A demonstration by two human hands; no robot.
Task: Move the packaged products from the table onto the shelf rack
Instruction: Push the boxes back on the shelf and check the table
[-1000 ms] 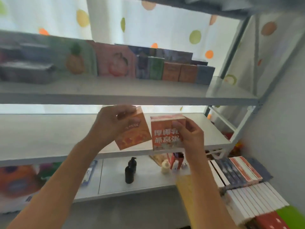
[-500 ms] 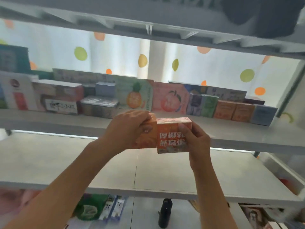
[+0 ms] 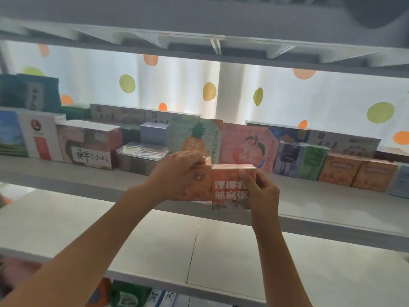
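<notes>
Two small orange boxes are held side by side at the front edge of the upper shelf [image 3: 309,202]. My left hand [image 3: 179,173] grips the paler orange box [image 3: 202,187], covering most of its face. My right hand [image 3: 261,191] holds the red-orange box with white characters [image 3: 230,187] from its right side. The two boxes touch each other. Their bottoms hang just past the shelf's front lip. Behind them on the same shelf stand a pineapple pouch [image 3: 199,138] and a peach pouch [image 3: 247,147].
The upper shelf carries a row of products: white and pink boxes [image 3: 88,147] at left, a clear-wrapped tin [image 3: 139,156], small purple, green and orange boxes [image 3: 340,171] at right. A lower shelf board [image 3: 155,240] lies below. Another shelf's underside [image 3: 199,29] runs overhead.
Both hands rose with the boxes from the lower shelf level to the upper shelf's front edge. The left box turned upright and closed against the right one. My view tilted upward.
</notes>
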